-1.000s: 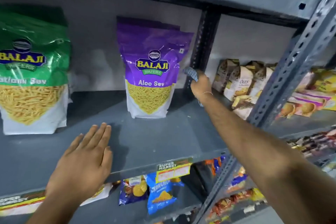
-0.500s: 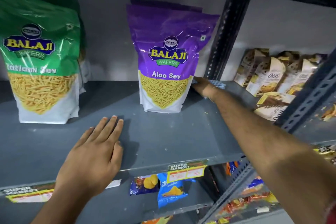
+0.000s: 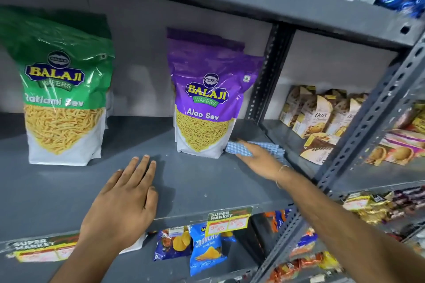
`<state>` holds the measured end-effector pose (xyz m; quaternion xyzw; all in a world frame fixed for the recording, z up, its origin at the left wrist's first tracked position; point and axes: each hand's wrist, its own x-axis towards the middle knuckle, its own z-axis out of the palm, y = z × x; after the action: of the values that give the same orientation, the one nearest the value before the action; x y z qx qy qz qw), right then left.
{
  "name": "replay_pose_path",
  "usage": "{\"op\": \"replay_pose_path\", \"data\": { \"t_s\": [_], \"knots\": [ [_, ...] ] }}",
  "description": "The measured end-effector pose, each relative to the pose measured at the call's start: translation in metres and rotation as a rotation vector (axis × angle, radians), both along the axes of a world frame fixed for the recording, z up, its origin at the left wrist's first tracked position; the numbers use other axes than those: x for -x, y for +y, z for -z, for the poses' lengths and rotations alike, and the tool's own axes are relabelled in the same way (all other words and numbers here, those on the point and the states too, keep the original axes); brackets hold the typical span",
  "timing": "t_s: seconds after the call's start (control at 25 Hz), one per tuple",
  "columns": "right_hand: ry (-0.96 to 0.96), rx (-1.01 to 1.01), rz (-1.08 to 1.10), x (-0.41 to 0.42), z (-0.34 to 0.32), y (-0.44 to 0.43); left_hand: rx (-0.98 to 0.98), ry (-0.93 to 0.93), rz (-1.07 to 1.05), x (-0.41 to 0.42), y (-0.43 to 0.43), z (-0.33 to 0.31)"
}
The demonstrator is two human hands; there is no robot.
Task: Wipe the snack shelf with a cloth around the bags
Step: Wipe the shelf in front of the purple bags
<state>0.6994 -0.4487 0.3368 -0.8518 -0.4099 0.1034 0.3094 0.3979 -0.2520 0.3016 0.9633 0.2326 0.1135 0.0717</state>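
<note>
A grey metal shelf (image 3: 69,190) carries two upright snack bags: a green Ratlami Sev bag (image 3: 62,89) at the left and a purple Aloo Sev bag (image 3: 207,99) in the middle. My right hand (image 3: 259,161) presses a blue-and-white checked cloth (image 3: 239,148) flat on the shelf, just right of the purple bag's base. My left hand (image 3: 124,200) rests palm down near the shelf's front edge, fingers slightly spread, holding nothing.
A perforated grey upright (image 3: 266,71) stands behind the purple bag. Right of it, brown oat-biscuit boxes (image 3: 317,117) fill the neighbouring shelf. Another slanted upright (image 3: 368,117) crosses the right side. Small snack packets (image 3: 204,248) and price labels (image 3: 227,220) sit below.
My right hand has drawn the cloth forward along the shelf from the back corner beside the upright to the front right of the purple bag. My left hand has stayed flat on the shelf.
</note>
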Motion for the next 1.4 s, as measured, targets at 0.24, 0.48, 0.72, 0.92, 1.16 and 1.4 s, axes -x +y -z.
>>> {"op": "replay_pose_path", "data": {
  "t_s": [0.24,0.48,0.72,0.92,1.16,1.4],
  "knots": [
    [-0.144,0.05,0.243,-0.063,-0.015,0.031,0.015,-0.007,0.015,0.002,0.002,-0.001],
    [0.026,-0.02,0.15,-0.043,-0.001,0.017,0.009,0.012,0.014,0.003,0.003,-0.002],
    [-0.024,0.042,-0.111,0.02,0.013,-0.047,0.023,-0.002,0.02,0.002,0.001,0.0],
    [-0.008,-0.095,0.07,-0.003,-0.008,-0.026,0.013,0.004,0.03,0.002,0.003,-0.001],
    [0.036,0.003,0.061,0.001,-0.007,-0.002,0.008,0.015,0.027,0.002,0.002,-0.003],
    [-0.062,0.047,-0.197,0.081,0.012,-0.055,0.009,-0.004,0.022,0.001,0.001,0.001]
  ]
}}
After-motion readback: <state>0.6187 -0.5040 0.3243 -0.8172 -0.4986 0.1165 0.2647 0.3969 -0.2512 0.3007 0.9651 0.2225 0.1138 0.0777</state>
